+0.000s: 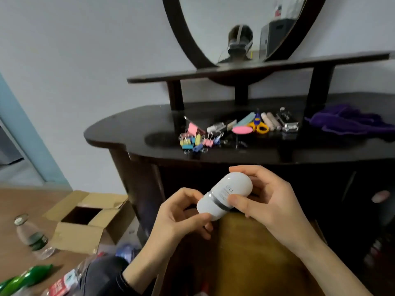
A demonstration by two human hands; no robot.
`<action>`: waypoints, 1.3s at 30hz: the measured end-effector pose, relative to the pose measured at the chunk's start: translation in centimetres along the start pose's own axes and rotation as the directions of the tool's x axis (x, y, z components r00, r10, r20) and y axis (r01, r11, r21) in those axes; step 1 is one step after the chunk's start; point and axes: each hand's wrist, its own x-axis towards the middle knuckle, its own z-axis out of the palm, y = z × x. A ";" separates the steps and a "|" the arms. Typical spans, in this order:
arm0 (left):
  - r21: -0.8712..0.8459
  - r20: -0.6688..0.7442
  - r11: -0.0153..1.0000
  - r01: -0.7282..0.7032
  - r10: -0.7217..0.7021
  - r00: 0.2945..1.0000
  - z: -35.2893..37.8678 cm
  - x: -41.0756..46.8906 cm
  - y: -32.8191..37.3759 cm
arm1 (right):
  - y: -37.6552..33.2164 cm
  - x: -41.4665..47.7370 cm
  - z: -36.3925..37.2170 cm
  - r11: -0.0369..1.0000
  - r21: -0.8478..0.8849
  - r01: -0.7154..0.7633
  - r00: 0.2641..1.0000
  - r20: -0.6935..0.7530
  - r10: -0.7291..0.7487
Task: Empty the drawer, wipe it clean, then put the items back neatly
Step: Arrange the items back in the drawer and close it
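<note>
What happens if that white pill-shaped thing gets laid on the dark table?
The white capsule is rounded all over, so it would probably roll. Its glossy shell looks slippery; left hand and right hand both grip it.

White capsule-shaped bottle [224, 196] between both hands

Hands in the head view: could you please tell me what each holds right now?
Left hand: holds the white bottle, lower end.
Right hand: holds the white bottle, upper end.

Tabletop [128, 129]: room left of clips [197, 141]; cloth [346, 121] right.
</note>
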 end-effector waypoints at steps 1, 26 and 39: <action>0.014 0.050 0.998 0.054 -0.055 0.997 -0.3 -0.6 -1.0 | 0.8 -0.6 0.4 1.000 -0.009 -0.014 1.000 0.011 0.014; 0.973 0.201 0.217 -0.077 -0.635 0.746 -3.5 -2.8 -17.4 | 22.1 -6.6 4.2 0.577 -0.533 -0.619 0.550 0.230 0.803; 0.976 0.216 0.155 -0.151 -0.657 0.722 -3.2 -3.0 -17.6 | 22.7 -8.5 5.3 0.537 -0.748 -0.390 0.435 0.364 0.823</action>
